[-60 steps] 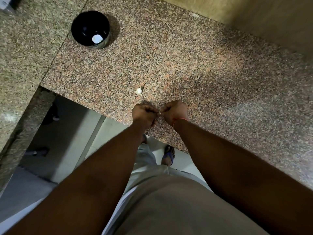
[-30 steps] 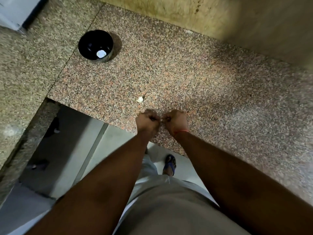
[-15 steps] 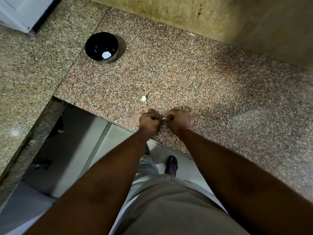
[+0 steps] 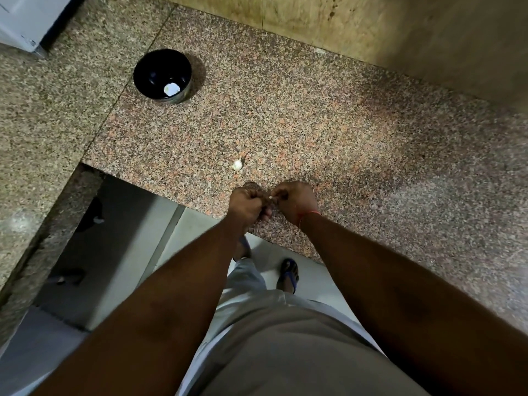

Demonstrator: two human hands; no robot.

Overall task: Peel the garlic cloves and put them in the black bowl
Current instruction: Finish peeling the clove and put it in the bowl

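Observation:
My left hand (image 4: 248,206) and my right hand (image 4: 294,202) meet over the near edge of the granite counter (image 4: 328,132), fingers curled. Between their fingertips they pinch a small garlic clove (image 4: 271,197); only a pale speck of it shows. One more garlic clove (image 4: 237,165), still in its skin, lies on the counter just beyond my hands. The black bowl (image 4: 148,81) stands far left at the back, holding one pale peeled clove (image 4: 171,89).
A wall (image 4: 371,27) runs along the back of the counter. A second granite slab (image 4: 43,115) joins on the left, with a white appliance corner (image 4: 20,21) at top left. The counter's edge runs under my hands, with the floor and my sandalled foot (image 4: 289,275) below.
My hands stay together at the counter edge, working the clove between the fingertips. The head camera has shifted, so the bowl and the loose clove sit lower and further right in view.

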